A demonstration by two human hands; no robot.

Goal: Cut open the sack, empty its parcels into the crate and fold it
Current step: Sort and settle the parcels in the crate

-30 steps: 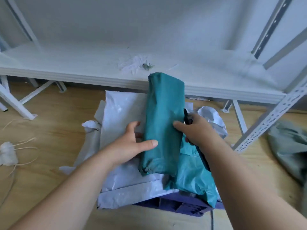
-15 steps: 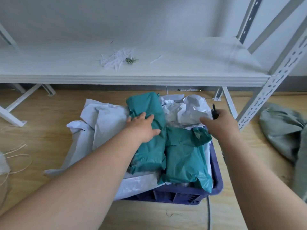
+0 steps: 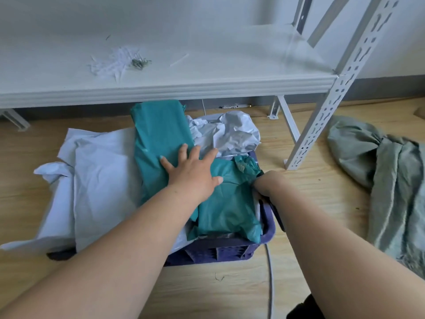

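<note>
Blue crate (image 3: 232,249) sits on wood floor (image 3: 310,203), w/ bare floor around it. Left hand (image 3: 193,173) lies flat, fingers spread, on green parcels (image 3: 161,134) in crate. Right hand (image 3: 268,183) curls at crate's right rim, maybe gripping something dark. Grey-green sack (image 3: 391,180) lies right of crate. White shelf (image 3: 184,88) behind it.

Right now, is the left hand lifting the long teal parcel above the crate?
No, the left hand lies flat on the long teal parcel, which rests on the crate.

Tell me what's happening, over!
Left hand flat, pressing teal parcels into the crate. Right hand gripping something dark at crate's rim. Sack crumpled on floor, unfolded. Nothing blocking.
</note>
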